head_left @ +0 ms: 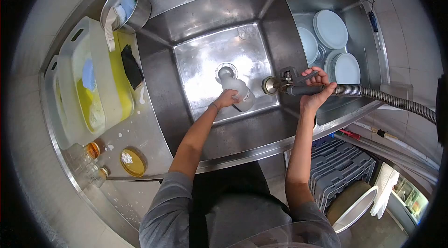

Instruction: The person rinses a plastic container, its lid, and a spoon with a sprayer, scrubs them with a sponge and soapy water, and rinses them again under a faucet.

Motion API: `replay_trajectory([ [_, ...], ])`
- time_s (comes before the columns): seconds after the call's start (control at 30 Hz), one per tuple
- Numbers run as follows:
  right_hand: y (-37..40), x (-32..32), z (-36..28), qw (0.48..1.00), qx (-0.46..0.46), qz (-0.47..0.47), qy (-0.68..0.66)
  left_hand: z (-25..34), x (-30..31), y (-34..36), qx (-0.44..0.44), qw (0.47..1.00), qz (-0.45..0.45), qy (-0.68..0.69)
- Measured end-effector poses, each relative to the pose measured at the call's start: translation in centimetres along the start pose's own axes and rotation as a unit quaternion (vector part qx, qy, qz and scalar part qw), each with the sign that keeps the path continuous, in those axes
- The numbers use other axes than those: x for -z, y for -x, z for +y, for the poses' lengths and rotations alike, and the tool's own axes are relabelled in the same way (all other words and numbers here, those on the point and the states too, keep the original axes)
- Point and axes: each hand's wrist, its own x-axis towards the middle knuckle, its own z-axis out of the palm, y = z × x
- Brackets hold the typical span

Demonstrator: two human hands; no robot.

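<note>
Head view: left hand (227,98) closed around translucent bottle (245,100); bottle tilted in its grip inside sink basin (205,56), neck toward drain. Right hand (311,102) gripping spray gun (298,90), fingers at lever, nozzle near bottle, metal hose (396,99) attached behind.

We see bright light overall | white glare on the sink floor (205,49) | strong fisheye bending toward our edges | our corners blacked out

Bottle (247,99) in sink (198,61); plates (331,29) in basin (301,7) right.
</note>
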Motion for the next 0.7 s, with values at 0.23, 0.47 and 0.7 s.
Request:
replay_trajectory([
  [0.23,0.0,-0.3,0.0,1.000,0.000,0.001,-0.001,0.7,0.1,-0.4,-0.009,0.989,-0.023,0.147],
  [0.47,-0.2,-0.5,0.2,1.000,-0.002,0.003,-0.010,0.8,0.4,-1.1,0.045,0.960,-0.075,0.266],
  [0.7,-0.2,-0.4,0.1,1.000,-0.004,0.007,0.007,2.7,1.2,-0.9,0.067,0.950,-0.074,0.297],
])
